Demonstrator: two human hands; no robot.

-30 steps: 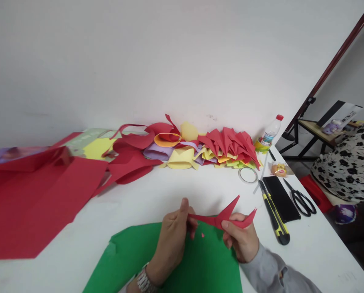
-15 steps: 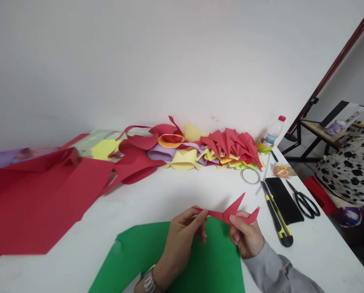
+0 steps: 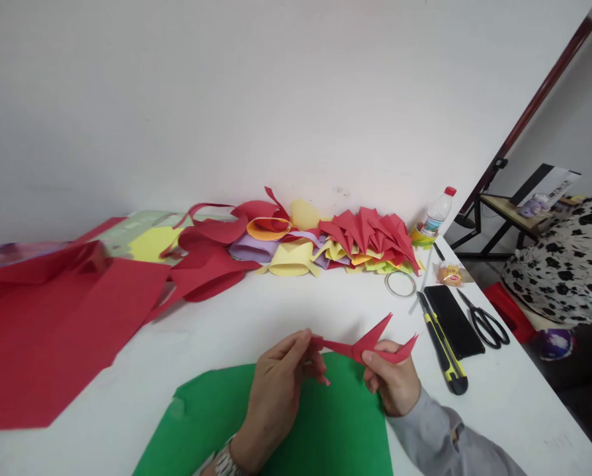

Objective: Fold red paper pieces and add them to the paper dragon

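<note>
A folded red paper piece with several pointed ends is held up over the green paper sheet. My left hand pinches the thin left tip, its fingers closed. My right hand grips the right part between thumb and curled fingers, and two points stick out above and to the right of it. The green sheet lies on the white table under both hands. Part of it is hidden by my left forearm, which wears a metal watch.
To the right lie a yellow-black utility knife, a black flat object, scissors, a tape roll and a wrapped snack. A bottle stands by the wall near folded red papers. Large red paper covers the left.
My left hand has shifted slightly toward the tip of the folded red paper, its fingers now more upright. The view has turned a little to the right.
</note>
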